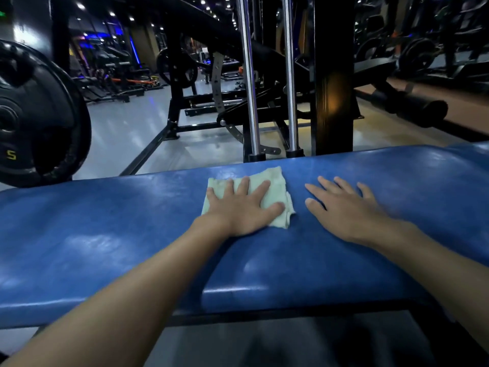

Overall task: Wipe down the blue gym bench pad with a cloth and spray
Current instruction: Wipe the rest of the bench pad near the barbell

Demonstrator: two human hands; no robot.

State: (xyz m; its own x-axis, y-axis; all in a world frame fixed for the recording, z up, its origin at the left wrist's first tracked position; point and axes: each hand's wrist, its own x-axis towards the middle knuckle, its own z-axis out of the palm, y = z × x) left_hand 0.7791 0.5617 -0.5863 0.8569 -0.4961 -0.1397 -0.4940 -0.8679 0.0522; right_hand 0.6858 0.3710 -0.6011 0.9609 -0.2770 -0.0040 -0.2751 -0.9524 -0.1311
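Surroundings: a black weight plate hangs off to my left, beyond the far edge of the surface; two chrome guide rods and a thick black upright post rise just behind the pad, straight ahead.
Farther back: dim gym floor with black machine frames and small ceiling lights; detail there is too dark to tell.
Obstruction: nothing lies on the pad between my hands; the post and rods stand past the far edge, apart from the cloth.
Surface: the blue bench pad runs across the whole view, glossy, with pale streaks and sheen patches on its top.
Cloth: a pale green cloth lies flat on the pad near its far edge, a little left of centre.
Left grip: my left hand presses palm-down on the cloth, fingers spread and straight, not curled around it; the cloth shows past my fingertips and beside my thumb.
Right grip: my right hand is released, flat on the bare pad just beside the cloth, fingers splayed, holding nothing.
Arm pose: both bare forearms reach forward from the near corners, converging toward the middle of the pad.
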